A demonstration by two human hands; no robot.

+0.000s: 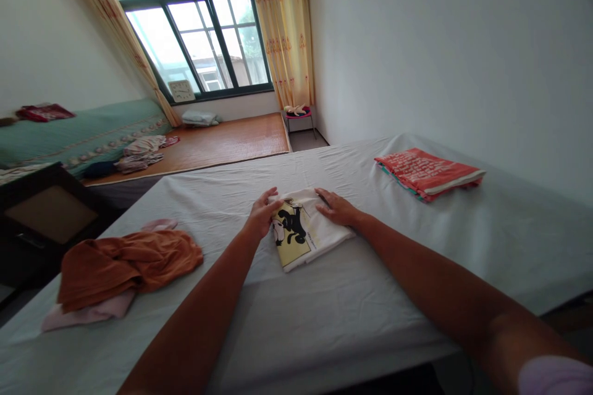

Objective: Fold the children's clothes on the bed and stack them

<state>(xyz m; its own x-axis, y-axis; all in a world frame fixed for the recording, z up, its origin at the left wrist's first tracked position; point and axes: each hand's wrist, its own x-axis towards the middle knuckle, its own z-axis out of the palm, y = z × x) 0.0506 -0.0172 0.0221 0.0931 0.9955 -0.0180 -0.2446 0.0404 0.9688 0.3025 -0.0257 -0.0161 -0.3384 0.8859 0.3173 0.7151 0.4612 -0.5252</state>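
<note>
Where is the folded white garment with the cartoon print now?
In the head view, the garment lies centrally on the pale cloth sheet, between the left hand and right hand.

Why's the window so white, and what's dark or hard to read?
Head view: bright daylight probably washes out the window; head view: the cabinet on the left is gloomy; head view: the folded white cloth has lettering too small to read.

White garment smooth matt cloth; sheet matt cloth, finely wrinkled; brown platform glossy, smooth
</note>
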